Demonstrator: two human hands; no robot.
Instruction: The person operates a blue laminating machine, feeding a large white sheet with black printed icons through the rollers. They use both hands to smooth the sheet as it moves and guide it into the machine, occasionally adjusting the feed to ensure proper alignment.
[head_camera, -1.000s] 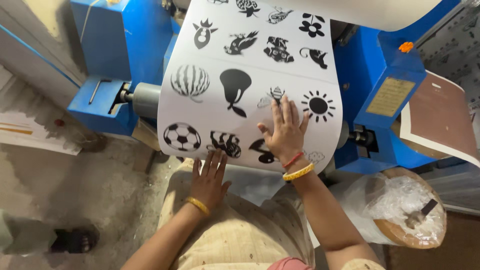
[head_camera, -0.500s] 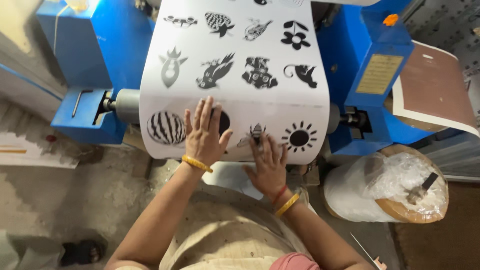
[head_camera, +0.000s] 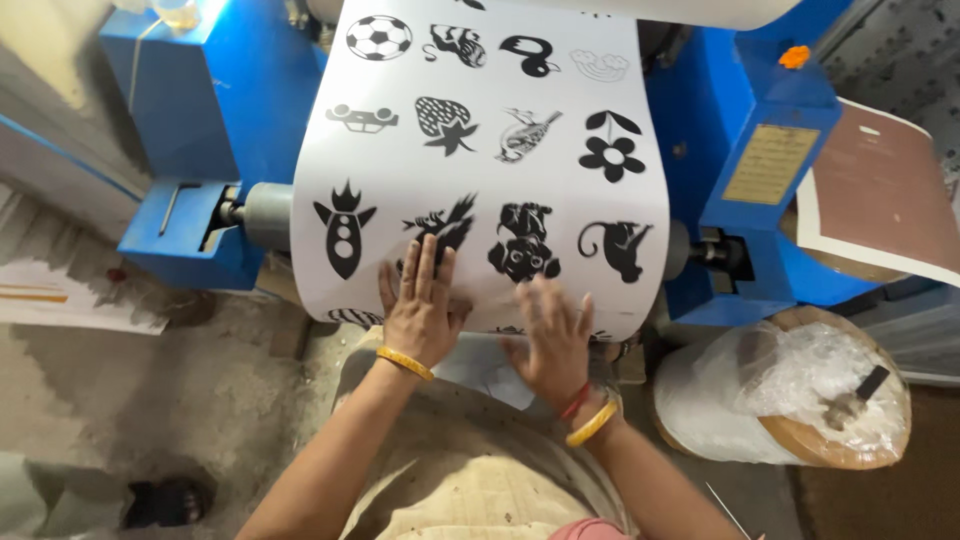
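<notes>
Left fingers: spread apart and laid flat, the left hand (head_camera: 420, 305) presses on the printed sheet (head_camera: 480, 170) near its lower edge, clamped on nothing.
Right fingers: the right hand (head_camera: 555, 340) is also flat and open on the sheet, just right of the left hand; it is blurred, so how wide its fingers are spread is hard to tell.
Change: half a second ago the hands lay over a striped ball and a sun; now a rocket, a bird and a dog sit above them. The sheet has been drawn further down over the roller (head_camera: 265, 215), and the hands have come back close together near its bottom.
Meaning: the stroking seems to feed and smooth the sheet along, hand over hand.
Sheet: white, smooth, slightly glossy, curved over the roller, printed with rows of black silhouettes.
Roller: grey metal cylinder, showing at the sheet's left edge.
Machine (head_camera: 200, 110): blue painted metal, boxy, on both sides of the sheet.
Wrists: yellow bangles; a red thread on the right.
Right of the sheet: a roll wrapped in clear plastic (head_camera: 790, 390), capped by a round wooden disc.
</notes>
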